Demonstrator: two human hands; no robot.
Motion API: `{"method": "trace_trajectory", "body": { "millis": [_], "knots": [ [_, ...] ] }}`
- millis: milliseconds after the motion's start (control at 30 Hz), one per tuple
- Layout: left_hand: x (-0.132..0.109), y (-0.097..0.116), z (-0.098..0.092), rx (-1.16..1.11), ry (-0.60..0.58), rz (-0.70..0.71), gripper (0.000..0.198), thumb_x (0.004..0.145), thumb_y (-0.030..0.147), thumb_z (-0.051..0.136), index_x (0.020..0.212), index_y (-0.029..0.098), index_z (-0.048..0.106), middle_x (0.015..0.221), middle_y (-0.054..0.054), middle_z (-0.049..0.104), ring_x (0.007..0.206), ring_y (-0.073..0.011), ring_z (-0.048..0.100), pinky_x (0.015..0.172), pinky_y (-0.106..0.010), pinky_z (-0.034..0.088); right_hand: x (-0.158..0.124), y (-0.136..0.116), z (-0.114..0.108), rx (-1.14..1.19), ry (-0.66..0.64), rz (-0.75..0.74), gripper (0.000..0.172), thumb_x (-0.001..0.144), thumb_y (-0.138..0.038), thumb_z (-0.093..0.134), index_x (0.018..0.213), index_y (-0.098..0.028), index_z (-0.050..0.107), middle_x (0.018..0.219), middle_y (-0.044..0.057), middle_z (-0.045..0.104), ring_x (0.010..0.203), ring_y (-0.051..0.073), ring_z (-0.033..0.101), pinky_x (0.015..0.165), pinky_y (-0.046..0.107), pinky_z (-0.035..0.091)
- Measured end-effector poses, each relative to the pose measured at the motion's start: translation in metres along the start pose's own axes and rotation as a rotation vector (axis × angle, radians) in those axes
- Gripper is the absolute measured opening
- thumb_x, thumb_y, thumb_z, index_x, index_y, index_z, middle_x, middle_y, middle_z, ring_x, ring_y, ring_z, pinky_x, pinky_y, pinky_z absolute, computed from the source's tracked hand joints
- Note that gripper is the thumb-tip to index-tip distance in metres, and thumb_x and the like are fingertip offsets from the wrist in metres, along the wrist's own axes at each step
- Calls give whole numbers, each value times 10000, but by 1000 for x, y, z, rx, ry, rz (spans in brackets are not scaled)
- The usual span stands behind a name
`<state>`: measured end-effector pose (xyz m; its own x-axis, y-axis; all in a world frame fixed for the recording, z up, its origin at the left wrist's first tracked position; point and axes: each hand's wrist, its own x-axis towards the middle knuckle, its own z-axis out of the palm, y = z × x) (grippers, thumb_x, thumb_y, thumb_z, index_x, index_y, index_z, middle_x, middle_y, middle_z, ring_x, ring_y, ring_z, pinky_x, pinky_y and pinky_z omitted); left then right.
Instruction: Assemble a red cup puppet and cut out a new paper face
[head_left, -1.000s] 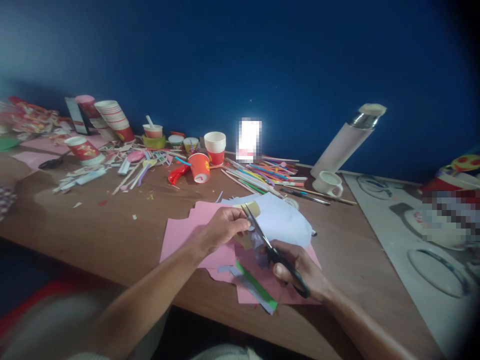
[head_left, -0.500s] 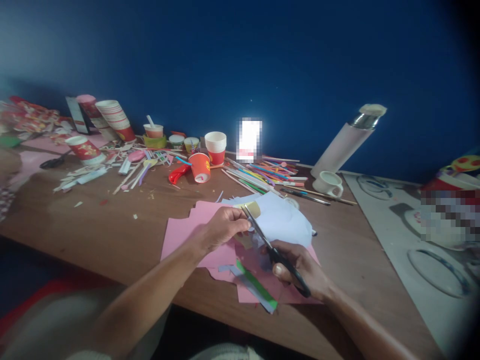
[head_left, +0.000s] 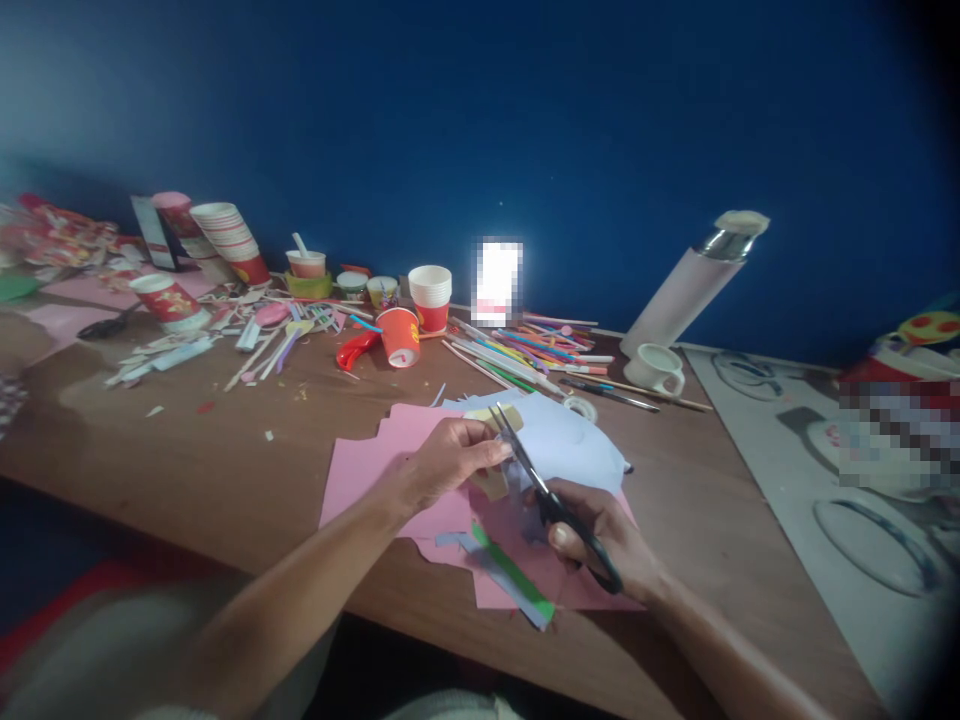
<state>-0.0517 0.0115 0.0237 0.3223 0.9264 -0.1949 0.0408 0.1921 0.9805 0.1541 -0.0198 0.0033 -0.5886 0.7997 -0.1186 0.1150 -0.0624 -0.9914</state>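
My right hand (head_left: 604,525) grips a pair of scissors (head_left: 589,550) by its black handles. The blades point up and left, slightly apart, close to the fingertips of my left hand (head_left: 457,465). Between the thumb and fingers of that hand is pinched a small pale piece of paper, mostly hidden by the fingers and blades. Beneath both hands lie pink paper sheets (head_left: 364,480), with a light blue sheet (head_left: 574,440) behind them. A yellowish scrap (head_left: 480,412) lies behind my left fingers. Green and grey-blue strips (head_left: 510,570) rest on the pink paper nearer me.
Behind the paper are colourful sticks (head_left: 525,350), a roll of tape (head_left: 580,409), a white mug (head_left: 655,370) and a leaning flask (head_left: 686,295). Paper cups (head_left: 430,300), a red-handled tool (head_left: 356,352) and scraps spread leftward. Another person's arm (head_left: 15,345) shows at far left.
The scissor blades have opened a little. My left fingertips have shifted slightly right, while my right hand stays nearly in place.
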Motion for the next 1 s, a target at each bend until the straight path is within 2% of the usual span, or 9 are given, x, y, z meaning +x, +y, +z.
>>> {"method": "trace_trajectory", "body": {
  "millis": [133,267,667,1000],
  "knots": [
    [1,-2,1,-62,32,34,182,720,283,618,654,113,621,608,-9,595,569,-90,522,577,-212,405,-1,0,1,24,0,7,507,707,-568,604,936,-117,571,595,-31,436,438,71,373,407,207,334],
    [1,-2,1,-97,25,17,173,713,293,617,675,125,614,607,-7,602,568,-104,542,588,-232,418,0,1,1,32,-3,8,494,710,-557,608,933,-117,569,603,-30,438,444,68,373,408,203,328],
    [2,-5,-3,29,90,35,140,691,243,591,647,115,630,617,-20,603,587,-117,539,567,-230,405,0,2,-1,-6,-69,-21,425,758,-533,572,905,-135,554,630,-26,431,495,81,375,436,196,338],
    [1,0,0,-136,4,-37,123,660,235,619,637,119,584,573,-23,623,516,-171,611,543,-306,488,-1,0,1,-17,-69,-19,440,749,-557,566,896,-143,555,635,-23,427,510,90,371,452,208,323]
  ]
}}
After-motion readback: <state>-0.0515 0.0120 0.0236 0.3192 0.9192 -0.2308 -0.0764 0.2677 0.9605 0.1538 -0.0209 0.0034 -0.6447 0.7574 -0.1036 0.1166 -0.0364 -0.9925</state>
